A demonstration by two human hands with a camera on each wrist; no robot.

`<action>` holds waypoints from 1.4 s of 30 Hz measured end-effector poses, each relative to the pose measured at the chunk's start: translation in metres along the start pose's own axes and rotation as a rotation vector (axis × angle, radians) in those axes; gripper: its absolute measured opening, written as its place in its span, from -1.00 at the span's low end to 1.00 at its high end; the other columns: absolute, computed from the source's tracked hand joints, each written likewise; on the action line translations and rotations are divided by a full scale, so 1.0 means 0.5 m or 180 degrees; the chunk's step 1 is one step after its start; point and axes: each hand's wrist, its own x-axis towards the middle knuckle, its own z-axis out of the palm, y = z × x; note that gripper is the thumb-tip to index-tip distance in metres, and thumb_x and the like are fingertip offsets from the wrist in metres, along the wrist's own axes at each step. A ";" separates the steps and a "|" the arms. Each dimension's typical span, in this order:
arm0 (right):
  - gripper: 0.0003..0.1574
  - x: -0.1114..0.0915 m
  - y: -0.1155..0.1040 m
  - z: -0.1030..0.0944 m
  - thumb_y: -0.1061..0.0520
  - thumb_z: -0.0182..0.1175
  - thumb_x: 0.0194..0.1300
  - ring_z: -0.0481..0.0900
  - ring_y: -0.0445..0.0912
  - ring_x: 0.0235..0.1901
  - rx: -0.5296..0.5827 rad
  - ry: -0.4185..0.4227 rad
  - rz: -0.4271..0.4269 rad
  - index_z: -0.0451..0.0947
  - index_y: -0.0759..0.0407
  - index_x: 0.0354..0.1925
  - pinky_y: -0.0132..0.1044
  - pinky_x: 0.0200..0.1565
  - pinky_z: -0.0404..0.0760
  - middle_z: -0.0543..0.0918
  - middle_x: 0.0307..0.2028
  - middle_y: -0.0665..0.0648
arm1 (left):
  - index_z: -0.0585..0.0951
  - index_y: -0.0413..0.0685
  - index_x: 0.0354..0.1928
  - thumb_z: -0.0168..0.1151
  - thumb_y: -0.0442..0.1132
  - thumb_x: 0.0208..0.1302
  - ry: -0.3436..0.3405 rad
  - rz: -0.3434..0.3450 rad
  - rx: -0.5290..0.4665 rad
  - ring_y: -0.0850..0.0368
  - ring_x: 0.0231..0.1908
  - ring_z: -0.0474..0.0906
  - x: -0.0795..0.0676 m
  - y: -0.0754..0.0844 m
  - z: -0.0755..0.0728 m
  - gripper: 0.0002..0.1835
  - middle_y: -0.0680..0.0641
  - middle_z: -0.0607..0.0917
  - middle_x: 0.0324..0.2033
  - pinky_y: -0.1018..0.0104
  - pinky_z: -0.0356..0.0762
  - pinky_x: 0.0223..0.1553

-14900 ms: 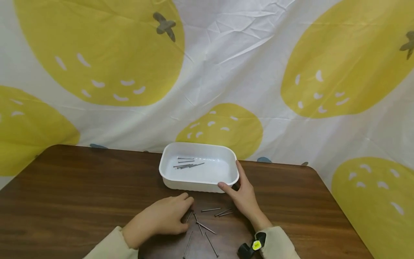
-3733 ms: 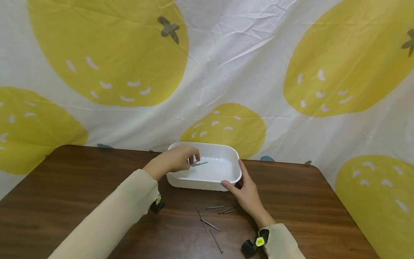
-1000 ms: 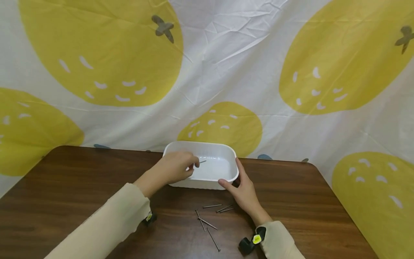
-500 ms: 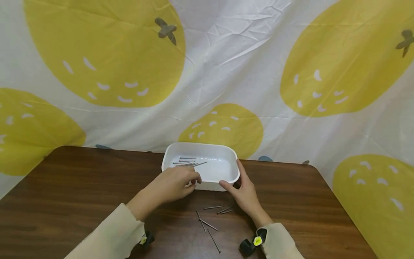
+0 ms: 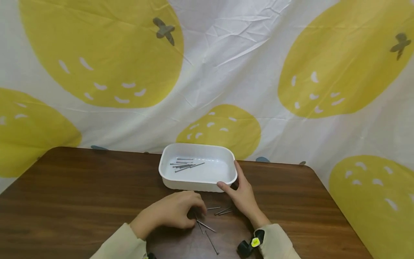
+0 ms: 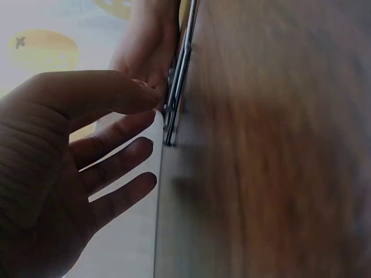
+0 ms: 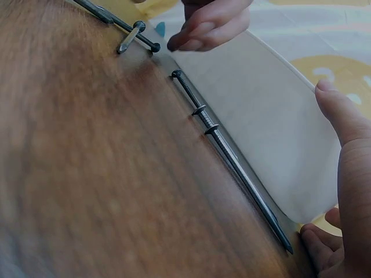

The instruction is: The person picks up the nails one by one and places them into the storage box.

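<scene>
A white rectangular plastic tray stands towards the back of the table, with several steel nails lying in its left half. My right hand grips the tray's front right corner, thumb on the rim and fingers along the side. In front of the tray, my left hand hovers low beside two crossed nails, fingers loosely bent. The left wrist view shows its thumb close to the nails, the other fingers spread and nothing held. One nail lies nearer the front edge.
A few more nails lie on the brown wooden table between my hands, just in front of the tray. Behind the table hangs a white cloth with yellow fruit prints. A black wrist camera sits by my right sleeve.
My left hand has gone from inside the tray back over its front rim to the nails on the table. Compared with the oldest frame, fewer nails lie on the table. The right hand keeps its grip.
</scene>
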 end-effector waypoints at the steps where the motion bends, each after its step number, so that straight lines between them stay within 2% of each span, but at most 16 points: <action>1: 0.20 -0.001 -0.001 0.000 -0.04 0.41 0.25 0.44 0.16 0.38 0.0008 0.0006 0.0001 -0.06 0.00 0.61 0.10 0.30 0.50 0.23 0.53 0.27 | 0.72 0.18 -0.14 0.40 -0.26 -0.01 -0.0014 -0.0028 0.0018 0.35 -0.14 0.54 0.000 0.002 0.002 -0.68 0.21 0.67 -0.21 0.40 0.54 0.01; 8: 0.20 -0.005 -0.007 -0.002 -0.02 0.43 0.24 0.45 0.15 0.38 0.0045 0.0039 -0.0010 -0.05 -0.01 0.61 0.10 0.31 0.49 0.25 0.52 0.26 | 0.72 0.23 -0.14 0.47 -0.16 0.02 -0.0077 -0.0097 0.0051 0.38 -0.12 0.54 0.004 0.007 0.012 -0.70 0.25 0.66 -0.20 0.40 0.54 0.02; 14: 0.20 -0.005 -0.005 -0.002 -0.02 0.42 0.24 0.44 0.15 0.39 0.0028 0.0021 -0.0005 -0.06 0.00 0.61 0.10 0.32 0.48 0.24 0.52 0.27 | 0.73 0.24 -0.17 0.55 -0.02 0.01 -0.0069 -0.0086 0.0049 0.40 -0.19 0.51 0.006 0.006 0.024 -0.70 0.25 0.66 -0.23 0.44 0.53 -0.06; 22: 0.22 -0.002 -0.001 0.001 -0.05 0.42 0.24 0.42 0.14 0.40 -0.0027 0.0014 0.0033 -0.08 -0.02 0.62 0.09 0.32 0.47 0.24 0.52 0.25 | 0.73 0.25 -0.24 0.55 -0.06 0.02 -0.0066 -0.0130 0.0129 0.50 -0.29 0.50 0.012 0.009 0.035 -0.77 0.30 0.66 -0.34 0.50 0.53 -0.15; 27: 0.24 -0.001 -0.002 0.001 -0.05 0.43 0.22 0.43 0.11 0.39 -0.0008 0.0004 0.0069 -0.10 -0.05 0.62 0.06 0.32 0.48 0.25 0.52 0.22 | 0.73 0.26 -0.25 0.50 -0.08 0.10 -0.0148 -0.0128 0.0153 0.53 -0.34 0.49 0.013 0.010 0.033 -0.83 0.32 0.65 -0.39 0.51 0.52 -0.20; 34: 0.24 0.000 -0.005 0.001 -0.04 0.43 0.22 0.43 0.11 0.39 0.0007 0.0002 0.0056 -0.10 -0.05 0.62 0.05 0.30 0.49 0.24 0.53 0.22 | 0.71 0.26 -0.30 0.43 -0.15 0.19 -0.0293 -0.0076 0.0288 0.50 -0.40 0.42 0.013 0.019 0.029 -0.92 0.29 0.57 -0.45 0.52 0.46 -0.29; 42: 0.24 -0.002 -0.002 0.003 -0.04 0.43 0.23 0.43 0.12 0.39 0.0019 -0.0005 0.0028 -0.11 -0.04 0.62 0.06 0.29 0.50 0.23 0.53 0.22 | 0.66 0.24 -0.34 0.39 -0.17 0.23 -0.0362 -0.0094 0.0411 0.48 -0.42 0.39 0.014 0.027 0.029 -0.92 0.28 0.54 -0.45 0.51 0.43 -0.32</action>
